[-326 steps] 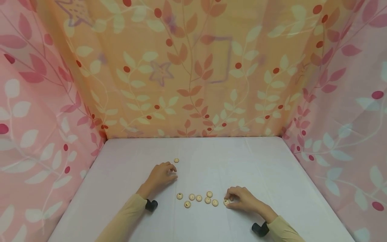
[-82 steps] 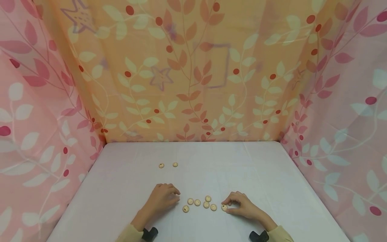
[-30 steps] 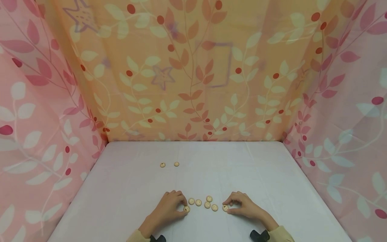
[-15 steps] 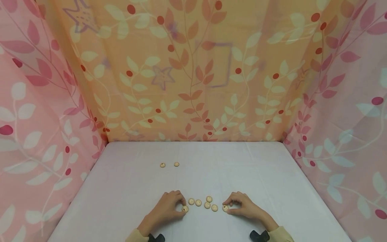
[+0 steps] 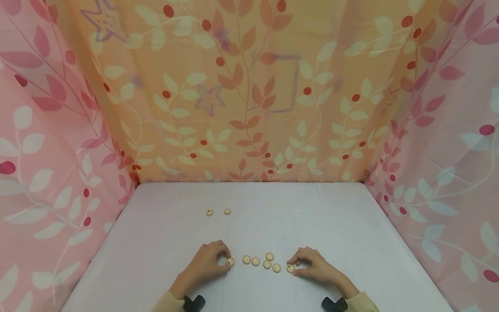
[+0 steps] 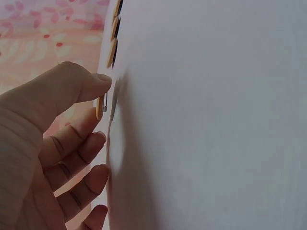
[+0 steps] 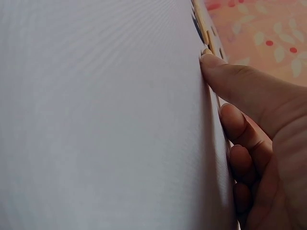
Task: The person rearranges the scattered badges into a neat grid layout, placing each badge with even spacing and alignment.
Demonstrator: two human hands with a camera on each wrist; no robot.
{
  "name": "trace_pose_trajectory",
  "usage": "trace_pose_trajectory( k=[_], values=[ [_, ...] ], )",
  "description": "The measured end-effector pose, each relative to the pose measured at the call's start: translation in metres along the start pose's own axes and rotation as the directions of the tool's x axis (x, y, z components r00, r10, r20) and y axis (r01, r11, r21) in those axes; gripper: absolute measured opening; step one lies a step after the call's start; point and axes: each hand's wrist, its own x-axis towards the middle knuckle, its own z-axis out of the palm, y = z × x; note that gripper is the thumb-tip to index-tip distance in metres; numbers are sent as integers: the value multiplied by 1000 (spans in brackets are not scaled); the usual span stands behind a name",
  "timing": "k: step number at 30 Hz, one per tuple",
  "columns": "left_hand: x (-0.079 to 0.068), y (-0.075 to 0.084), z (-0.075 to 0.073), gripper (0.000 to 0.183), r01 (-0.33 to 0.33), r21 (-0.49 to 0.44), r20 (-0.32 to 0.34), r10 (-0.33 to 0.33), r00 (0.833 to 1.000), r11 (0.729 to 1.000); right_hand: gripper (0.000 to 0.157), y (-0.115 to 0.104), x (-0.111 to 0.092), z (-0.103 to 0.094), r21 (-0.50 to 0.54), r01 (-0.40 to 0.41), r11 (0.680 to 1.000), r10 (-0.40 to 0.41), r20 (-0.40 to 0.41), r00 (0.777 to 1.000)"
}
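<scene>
My left hand (image 5: 208, 262) pinches a small round wooden badge (image 5: 230, 262) between thumb and index finger. In the left wrist view this badge (image 6: 100, 106) is edge-on, lifted off the cloth, with a thin metal piece on its back. My right hand (image 5: 313, 263) pinches another round badge (image 5: 290, 268) at the right end of the group; in the right wrist view the thumb (image 7: 230, 79) hides most of it. Between the hands lie several similar badges, among them a left one (image 5: 247, 259) and a right one (image 5: 277, 268), with faint markings on their faces.
Farther back on the white-covered table (image 5: 312, 216), two more badges lie side by side, a left one (image 5: 209, 212) and a right one (image 5: 228, 211). Patterned curtains (image 5: 249, 108) enclose the back and both sides. A black wrist camera (image 5: 193, 303) sits under the left wrist.
Earlier, a second badge joined the one at the back. Since then my left hand has pinched the group's leftmost badge, lifted it and drawn it left and slightly back. My right hand holds still.
</scene>
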Motion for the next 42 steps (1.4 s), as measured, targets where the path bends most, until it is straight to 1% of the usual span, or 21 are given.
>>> trace_pose_trajectory(
  k=[5,11,16,19,24,28,31,35,38,42],
  values=[
    [0,-9,-5,17,31,-22,-48,-32,998,999,23,15,-2,4,-15,-29,999,30,15,999],
    [1,-23,-11,19,58,-27,-108,-61,992,998,23,19,-3,4,-21,-20,1000,20,25,999],
    [5,-35,-20,21,102,-54,-128,-109,986,993,23,20,-3,5,-30,-16,999,17,24,1000],
    [8,-43,-26,20,124,-45,-136,-129,982,991,23,20,-3,5,-37,-30,999,31,25,999],
    [13,-55,-35,20,134,-35,-159,-138,978,990,23,20,-4,5,-29,-20,999,21,24,999],
    [17,-65,-39,21,131,-26,-187,-133,973,991,23,16,-2,4,-41,-32,999,33,20,999],
    [21,-73,-42,22,139,-34,-202,-144,969,990,23,9,-1,3,-40,-31,999,31,6,1000],
    [26,-82,-46,22,152,-52,-210,-160,965,987,24,4,0,3,-25,-5,1000,4,-23,1000],
    [30,-89,-49,21,159,-46,-217,-165,962,986,24,7,0,3,-35,-12,999,11,-25,1000],
    [35,-99,-53,21,178,-14,-232,-176,957,984,24,14,-1,3,-51,-23,998,22,-4,1000]
  ],
)
